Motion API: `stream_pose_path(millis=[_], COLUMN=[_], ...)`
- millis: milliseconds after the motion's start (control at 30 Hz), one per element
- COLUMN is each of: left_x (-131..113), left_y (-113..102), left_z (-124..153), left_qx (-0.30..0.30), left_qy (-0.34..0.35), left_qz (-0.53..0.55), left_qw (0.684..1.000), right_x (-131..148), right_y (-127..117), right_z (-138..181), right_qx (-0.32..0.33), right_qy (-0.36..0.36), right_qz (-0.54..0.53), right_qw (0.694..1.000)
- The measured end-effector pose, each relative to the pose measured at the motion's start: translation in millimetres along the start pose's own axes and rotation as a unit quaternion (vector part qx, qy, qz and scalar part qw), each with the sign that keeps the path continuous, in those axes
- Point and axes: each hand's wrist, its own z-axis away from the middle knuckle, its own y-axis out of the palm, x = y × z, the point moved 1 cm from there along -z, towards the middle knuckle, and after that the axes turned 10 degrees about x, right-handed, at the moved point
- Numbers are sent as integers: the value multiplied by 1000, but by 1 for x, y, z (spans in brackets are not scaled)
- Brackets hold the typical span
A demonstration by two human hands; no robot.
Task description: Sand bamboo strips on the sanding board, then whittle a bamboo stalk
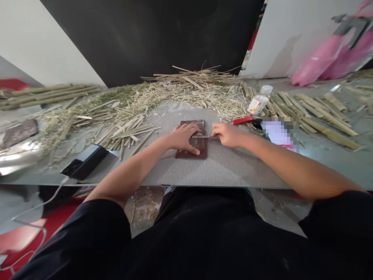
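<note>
A flat brown slab lies on the grey tabletop in front of me, with a thin bamboo strip crossing it. My left hand rests on the slab with its fingers spread, and the left end of the strip disappears under it. Just beyond the slab's right edge, my right hand is closed in a pinch around the strip's other end. Split bamboo strips lie in a loose bunch left of the slab. A red-handled tool sits behind my right hand; its type is unclear.
Bamboo shavings are heaped along the back. At right are a white-capped bottle, a lit phone, wide bamboo pieces and a pink spray bottle. A black device with a cable lies near the left front edge.
</note>
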Motion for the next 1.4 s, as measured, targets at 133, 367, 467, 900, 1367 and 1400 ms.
stream_pose_path(millis=[133,367,467,900,1367,1400], left_x=[1,0,-1,-1,0,0], left_y=[0,0,0,0,2,2], left_z=[1,1,2,3,2,2], left_qx=[-2,0,-2,6,-1,-2], left_qy=[5,0,-1,-1,0,0], left_qz=[-6,-6,-5,-1,-1,-3], left_qw=[1000,1000,1000,1000,1000,1000], right_x=[-1,-11,-20,-7,-1,-1], right_y=[-1,0,-6,-5,-1,0], right_z=[0,1,2,-1,-2,-1], right_qx=[6,21,-10,31,32,40], right_qy=[-14,-28,8,-2,21,14], right_qz=[-5,-12,3,50,16,8], right_qw=[1000,999,1000,998,999,999])
